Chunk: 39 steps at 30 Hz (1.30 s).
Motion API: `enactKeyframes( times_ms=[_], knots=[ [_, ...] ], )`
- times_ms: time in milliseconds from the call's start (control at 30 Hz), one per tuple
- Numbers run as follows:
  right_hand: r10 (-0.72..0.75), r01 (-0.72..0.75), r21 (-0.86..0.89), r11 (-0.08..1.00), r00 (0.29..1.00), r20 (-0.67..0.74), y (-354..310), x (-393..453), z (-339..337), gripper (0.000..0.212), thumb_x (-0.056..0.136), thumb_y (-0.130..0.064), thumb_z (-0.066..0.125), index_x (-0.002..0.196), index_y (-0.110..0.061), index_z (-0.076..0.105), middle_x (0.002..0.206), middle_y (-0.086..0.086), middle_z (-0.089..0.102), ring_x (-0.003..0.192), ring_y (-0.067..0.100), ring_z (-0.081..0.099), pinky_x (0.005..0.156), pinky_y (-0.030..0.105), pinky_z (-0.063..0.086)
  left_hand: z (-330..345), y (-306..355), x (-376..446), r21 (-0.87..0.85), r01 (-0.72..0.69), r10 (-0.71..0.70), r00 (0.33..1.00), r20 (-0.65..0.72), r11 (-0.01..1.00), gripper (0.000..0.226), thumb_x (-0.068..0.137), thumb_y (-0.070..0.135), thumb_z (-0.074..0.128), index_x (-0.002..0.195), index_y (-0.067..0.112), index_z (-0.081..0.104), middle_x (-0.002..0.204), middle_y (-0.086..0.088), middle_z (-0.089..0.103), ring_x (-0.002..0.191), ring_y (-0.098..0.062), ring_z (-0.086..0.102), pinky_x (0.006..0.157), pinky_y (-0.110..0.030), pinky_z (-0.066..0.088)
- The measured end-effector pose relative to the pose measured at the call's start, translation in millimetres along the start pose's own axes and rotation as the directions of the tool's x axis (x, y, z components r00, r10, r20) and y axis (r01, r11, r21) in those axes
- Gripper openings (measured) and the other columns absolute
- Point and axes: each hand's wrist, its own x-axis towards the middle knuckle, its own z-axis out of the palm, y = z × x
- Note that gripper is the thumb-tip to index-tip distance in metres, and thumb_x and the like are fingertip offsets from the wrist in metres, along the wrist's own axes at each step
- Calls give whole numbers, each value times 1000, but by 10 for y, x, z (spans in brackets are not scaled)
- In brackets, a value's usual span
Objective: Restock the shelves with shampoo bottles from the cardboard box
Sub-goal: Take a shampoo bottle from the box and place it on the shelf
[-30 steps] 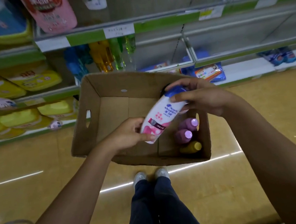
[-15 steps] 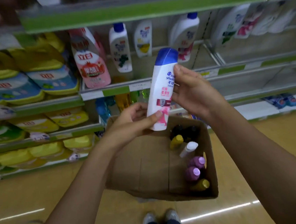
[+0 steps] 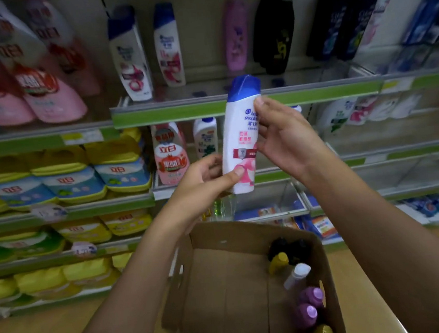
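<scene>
I hold a white shampoo bottle (image 3: 241, 134) with a blue cap and pink label upright in front of the shelves. My left hand (image 3: 204, 184) grips its base, thumb across the front. My right hand (image 3: 283, 138) holds its right side, fingers reaching up near the cap. The bottle's cap is level with the green-edged shelf (image 3: 180, 110) that carries two similar white bottles (image 3: 131, 56). Below my arms stands the open cardboard box (image 3: 225, 282) with several bottles (image 3: 308, 300) along its right side.
Pink refill pouches (image 3: 42, 87) hang at upper left; yellow and blue packs (image 3: 73, 181) fill the left shelves. Pink, black and dark blue bottles (image 3: 274, 33) stand on the upper shelf to the right. White bottles (image 3: 343, 115) sit on the middle right shelf. Tan floor lies beneath.
Both hands have lifted the bottle from over the box up to shelf height and turned it upright. The view has tilted upward, showing higher shelves.
</scene>
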Motion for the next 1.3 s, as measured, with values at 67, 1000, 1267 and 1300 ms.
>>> enactKeyframes(
  times_ms=[67, 1000, 1267, 1300],
  knots=[
    [-41, 39, -63, 997, 999, -30, -64, 5, 99, 14, 88, -16, 61, 102, -12, 64, 91, 3, 70, 82, 14, 65, 75, 31, 52, -40, 60, -9, 7, -2, 2, 1000, 14, 1000, 30, 85, 17, 64, 115, 19, 61, 107, -2, 71, 101, -19, 67, 95, -41, 50],
    [-252, 236, -159, 959, 964, -88, -188, 1487, 813, 25, 85, -5, 67, 108, -10, 57, 95, 3, 71, 83, 14, 70, 66, 29, 55, -1002, 666, 1157, 354, -54, 169, 937, -304, 934, 47, 80, 18, 71, 123, 19, 52, 116, 2, 63, 108, -15, 58, 90, -38, 50],
    [-310, 281, -192, 940, 940, -141, 58, 2381, 858, 22, 85, 1, 64, 97, -16, 56, 90, 4, 69, 86, 19, 67, 84, 43, 52, -1471, 692, 1912, 451, -99, 253, 922, -294, 887, 42, 78, 14, 72, 116, 18, 53, 108, 2, 65, 100, -12, 61, 86, -29, 50],
    [-313, 284, -197, 938, 941, -129, 86, 2449, 846, 25, 86, 5, 60, 97, -17, 56, 91, 2, 69, 87, 16, 67, 82, 39, 53, -1503, 667, 1981, 480, -97, 263, 919, -292, 872, 37, 79, 14, 71, 112, 19, 54, 106, 2, 65, 99, -12, 61, 85, -28, 50]
  ],
)
